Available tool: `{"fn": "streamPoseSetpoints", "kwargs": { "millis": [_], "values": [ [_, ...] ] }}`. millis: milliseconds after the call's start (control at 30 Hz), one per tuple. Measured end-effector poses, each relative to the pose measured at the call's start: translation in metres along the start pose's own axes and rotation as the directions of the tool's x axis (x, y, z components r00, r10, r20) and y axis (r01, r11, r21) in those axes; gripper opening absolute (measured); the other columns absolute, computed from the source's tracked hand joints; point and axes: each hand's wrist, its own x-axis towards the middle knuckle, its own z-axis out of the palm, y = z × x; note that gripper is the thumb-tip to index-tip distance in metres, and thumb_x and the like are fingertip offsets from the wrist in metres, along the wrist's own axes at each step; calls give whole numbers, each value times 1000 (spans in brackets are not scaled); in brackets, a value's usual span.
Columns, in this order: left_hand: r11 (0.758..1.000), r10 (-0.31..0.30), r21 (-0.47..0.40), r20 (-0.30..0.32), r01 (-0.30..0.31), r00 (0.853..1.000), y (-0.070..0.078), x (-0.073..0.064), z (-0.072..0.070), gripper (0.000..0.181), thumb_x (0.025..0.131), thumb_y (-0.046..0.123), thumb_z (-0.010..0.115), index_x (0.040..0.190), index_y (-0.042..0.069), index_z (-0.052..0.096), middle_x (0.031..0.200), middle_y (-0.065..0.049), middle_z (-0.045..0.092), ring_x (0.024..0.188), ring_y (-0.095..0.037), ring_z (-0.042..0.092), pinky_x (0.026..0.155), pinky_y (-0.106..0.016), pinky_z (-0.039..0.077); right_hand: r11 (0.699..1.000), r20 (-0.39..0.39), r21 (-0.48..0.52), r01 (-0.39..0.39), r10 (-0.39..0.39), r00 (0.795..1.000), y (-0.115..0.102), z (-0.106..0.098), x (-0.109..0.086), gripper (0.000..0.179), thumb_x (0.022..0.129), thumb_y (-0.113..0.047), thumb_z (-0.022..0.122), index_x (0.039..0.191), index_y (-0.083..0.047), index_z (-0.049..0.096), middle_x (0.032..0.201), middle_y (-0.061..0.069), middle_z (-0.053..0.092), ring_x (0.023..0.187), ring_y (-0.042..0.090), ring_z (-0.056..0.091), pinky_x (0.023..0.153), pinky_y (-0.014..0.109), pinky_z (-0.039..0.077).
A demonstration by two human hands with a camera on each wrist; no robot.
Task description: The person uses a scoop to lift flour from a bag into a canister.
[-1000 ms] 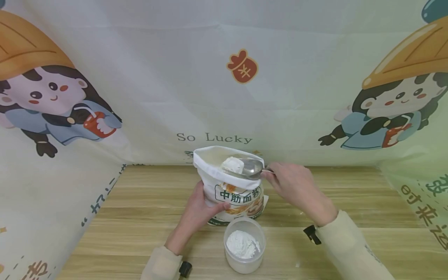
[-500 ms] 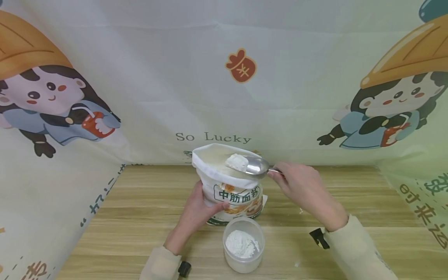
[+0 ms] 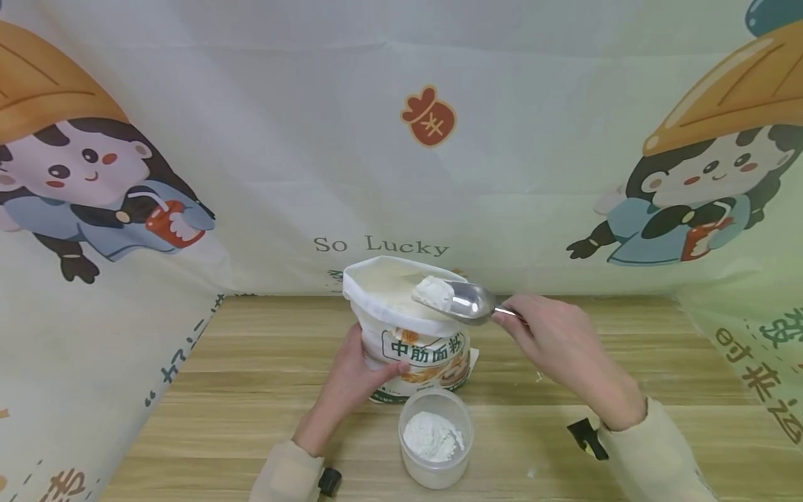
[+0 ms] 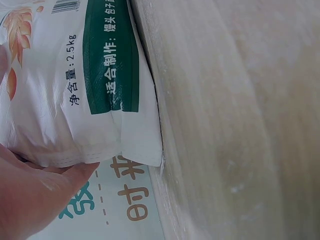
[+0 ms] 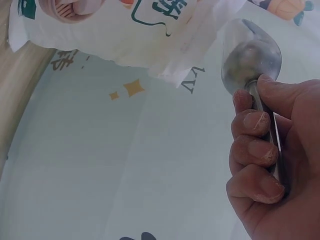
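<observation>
Head view: scoop [image 3: 473, 303] with flour [image 3: 434, 293], shifted rightward across the rim of the bag [image 3: 429, 352], load seemingly almost out; right hand [image 3: 555, 335], fingers [image 5: 255, 151] curled round handle; left hand [image 3: 353, 373] gripping bag between tub [image 3: 436, 477] and far edge of tabletop [image 3: 270, 348].

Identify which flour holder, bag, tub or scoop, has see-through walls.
The round tub in front of the bag: its sides are translucent, while the bag is opaque and the scoop shiny metal.
</observation>
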Motion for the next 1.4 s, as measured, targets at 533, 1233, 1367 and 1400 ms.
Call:
{"fn": "streamPoseSetpoints", "kwargs": {
  "millis": [533,1233,1367,1400],
  "values": [
    [999,25,-22,8,-25,1000,1,1,-3,98,74,29,95,151,6,39,138,-13,57,128,-33,57,115,-56,40,1000,-36,18,20,-19,999,-1,-15,-31,25,98,-22,72,80,-20,56,65,-12,37,56,4,35,50,23,30],
    [1000,20,-4,2,-20,1000,2,0,-1,99,75,31,94,151,3,39,137,-16,58,127,-35,57,114,-57,40,973,-6,145,181,-182,983,21,11,-84,16,94,-23,76,88,-30,63,75,-26,42,63,-9,37,52,15,34],
    [1000,16,-10,1,-16,1000,2,0,-1,98,74,29,94,151,3,39,137,-16,58,128,-35,57,114,-57,40,967,-1,122,224,-225,974,23,16,-89,11,92,-24,78,92,-28,68,80,-26,53,67,-8,40,54,16,38],
    [1000,14,-8,-1,-14,1000,2,0,-1,98,74,29,94,151,3,39,137,-16,58,128,-35,57,114,-57,40,966,7,118,230,-232,973,23,17,-89,9,93,-25,77,93,-28,69,81,-25,55,68,-8,42,55,17,40]
  ]
}}
